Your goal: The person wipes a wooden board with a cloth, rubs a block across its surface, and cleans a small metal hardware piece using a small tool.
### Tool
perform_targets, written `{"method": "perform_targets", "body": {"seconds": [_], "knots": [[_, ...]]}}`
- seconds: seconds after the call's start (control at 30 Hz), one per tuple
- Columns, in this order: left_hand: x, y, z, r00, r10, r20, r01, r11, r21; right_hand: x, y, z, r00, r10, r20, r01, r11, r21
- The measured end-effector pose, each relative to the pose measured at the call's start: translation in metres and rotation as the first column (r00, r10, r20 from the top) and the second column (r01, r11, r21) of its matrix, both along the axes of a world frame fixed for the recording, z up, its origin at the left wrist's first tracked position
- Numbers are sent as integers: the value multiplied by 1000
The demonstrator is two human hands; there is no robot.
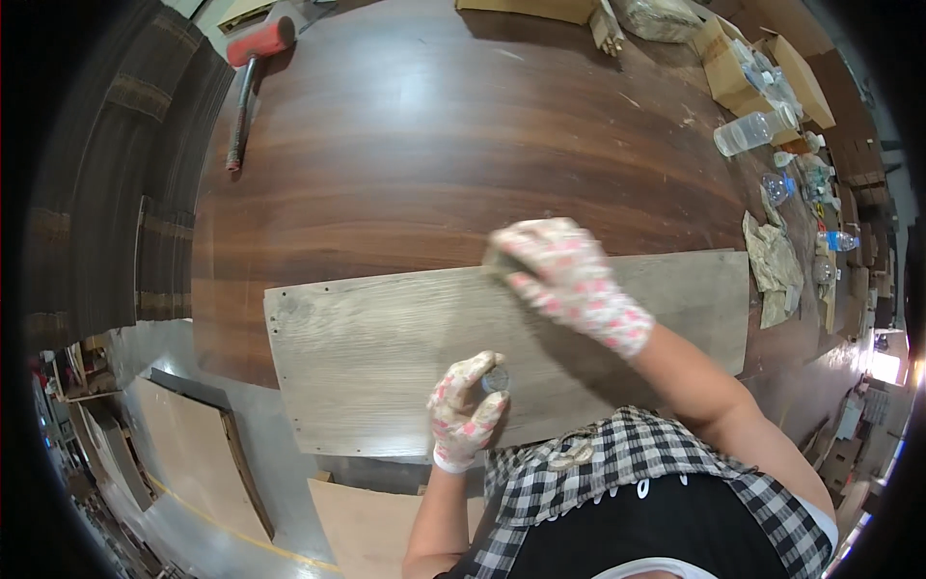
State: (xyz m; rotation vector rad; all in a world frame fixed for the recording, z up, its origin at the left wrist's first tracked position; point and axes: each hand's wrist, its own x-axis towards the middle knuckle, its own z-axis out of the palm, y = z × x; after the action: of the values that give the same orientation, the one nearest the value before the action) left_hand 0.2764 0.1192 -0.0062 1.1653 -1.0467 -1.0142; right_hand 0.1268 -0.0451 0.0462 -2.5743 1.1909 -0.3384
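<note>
A grey wood-grain panel (pixel 386 357) lies along the near edge of the brown table, with small dark holes near its left end. Over its near edge, my left hand (pixel 463 410), in a white glove with pink spots, pinches a small round bluish-grey, see-through piece (pixel 496 379), perhaps a bottle end or lid. My right hand (pixel 569 275), gloved the same way, is at the panel's far edge. Its fingers are curled and smeared by motion, around something dull and brownish that I cannot make out.
A red-headed mallet (pixel 261 41) lies at the table's far left, beside stacked cardboard sheets (pixel 116 154). Along the right edge are plastic bottles (pixel 748 133), crumpled paper (pixel 772 261) and an open cardboard box (pixel 728 68). Flat boards (pixel 198 444) lean below on the left.
</note>
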Motion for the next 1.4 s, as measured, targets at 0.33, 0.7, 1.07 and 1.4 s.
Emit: {"method": "perform_targets", "body": {"seconds": [0.33, 0.7, 1.07, 1.4], "knots": [[19, 0, 9, 976, 103, -193, -93, 994, 57, 33, -3, -3, 995, -72, 71, 72, 997, 10], [15, 0, 0, 979, 193, -62, -190, 980, 49, 223, -16, -9, 936, 327, 132, -343, 930, 133], [17, 1, 3, 960, 202, -192, -201, 979, 25, 51, -11, 2, 995, -70, -77, 74, 996, 42], [12, 1, -12, 902, 274, -334, -270, 961, 57, 74, -3, -6, 995, 89, -49, -86, 994, 64]]}}
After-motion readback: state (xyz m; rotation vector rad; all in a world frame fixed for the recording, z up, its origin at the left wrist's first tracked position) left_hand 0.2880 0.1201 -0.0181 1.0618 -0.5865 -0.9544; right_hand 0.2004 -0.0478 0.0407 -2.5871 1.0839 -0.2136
